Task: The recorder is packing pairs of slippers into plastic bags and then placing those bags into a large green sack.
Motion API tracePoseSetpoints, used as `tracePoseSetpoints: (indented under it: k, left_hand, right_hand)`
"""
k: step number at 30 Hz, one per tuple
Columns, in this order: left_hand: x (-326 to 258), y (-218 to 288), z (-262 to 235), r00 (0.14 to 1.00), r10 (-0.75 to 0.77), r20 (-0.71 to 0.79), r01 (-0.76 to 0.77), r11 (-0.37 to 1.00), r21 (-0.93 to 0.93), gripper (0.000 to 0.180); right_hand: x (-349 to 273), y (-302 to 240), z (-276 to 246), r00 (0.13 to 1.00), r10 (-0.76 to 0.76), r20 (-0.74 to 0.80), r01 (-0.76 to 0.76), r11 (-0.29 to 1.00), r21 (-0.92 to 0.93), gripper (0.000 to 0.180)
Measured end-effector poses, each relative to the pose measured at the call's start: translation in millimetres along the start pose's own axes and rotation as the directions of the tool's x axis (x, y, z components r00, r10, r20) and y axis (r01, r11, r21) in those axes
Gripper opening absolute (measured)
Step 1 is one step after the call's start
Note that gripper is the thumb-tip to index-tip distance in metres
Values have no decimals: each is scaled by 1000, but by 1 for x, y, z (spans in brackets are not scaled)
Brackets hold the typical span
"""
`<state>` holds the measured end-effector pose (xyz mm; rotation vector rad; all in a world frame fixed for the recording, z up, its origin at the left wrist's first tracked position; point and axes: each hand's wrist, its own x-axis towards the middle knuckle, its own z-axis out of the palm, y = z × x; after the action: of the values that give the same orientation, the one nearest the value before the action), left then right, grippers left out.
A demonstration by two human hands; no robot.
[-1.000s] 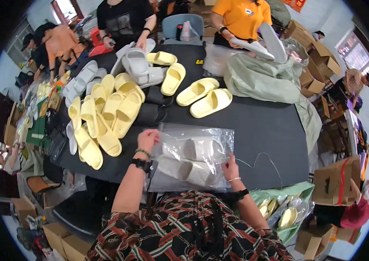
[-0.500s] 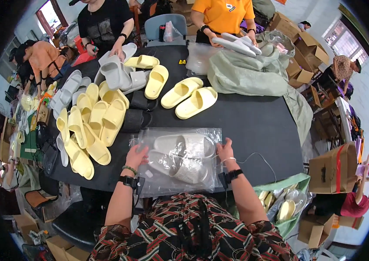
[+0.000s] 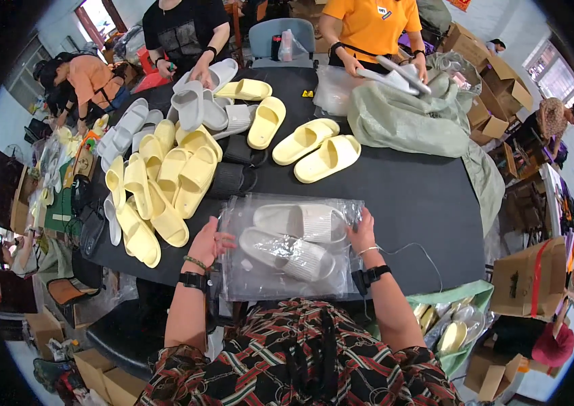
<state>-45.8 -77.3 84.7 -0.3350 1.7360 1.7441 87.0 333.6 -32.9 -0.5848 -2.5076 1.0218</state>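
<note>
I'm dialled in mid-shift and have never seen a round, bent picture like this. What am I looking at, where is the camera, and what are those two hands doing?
There is no machine here: a person works with two bare hands. The single picture comes from a wide fisheye camera worn on that person's head, looking down, so straight edges curve near the rim and the forearms come in from the bottom.

The left hand and right hand rest on opposite edges of a clear plastic bag lying flat on the black table. Inside the bag is a pair of pale grey slippers.

Further along the table lie many loose yellow slippers, some grey slippers and dark slippers, plus a pale green sack. Other people work at the far side, and cardboard boxes stand around.
</note>
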Motion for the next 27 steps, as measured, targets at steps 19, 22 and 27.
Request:
tracePoseSetpoints:
  k: [19,22,27]
  left_hand:
    - [-41,-37,-47,780,-181,599,155,983,95,36]
    - [-35,-43,-48,880,-119,460,344,828,-443,44]
    - [2,-60,-64,855,-205,476,268,961,-67,42]
  right_hand:
    - [-78,-28,-42,683,179,708,295,819,-491,141]
    - [-70,-51,-54,670,185,719,293,824,-485,140]
    - [-53,-57,-45,702,79,708,302,867,-395,144]
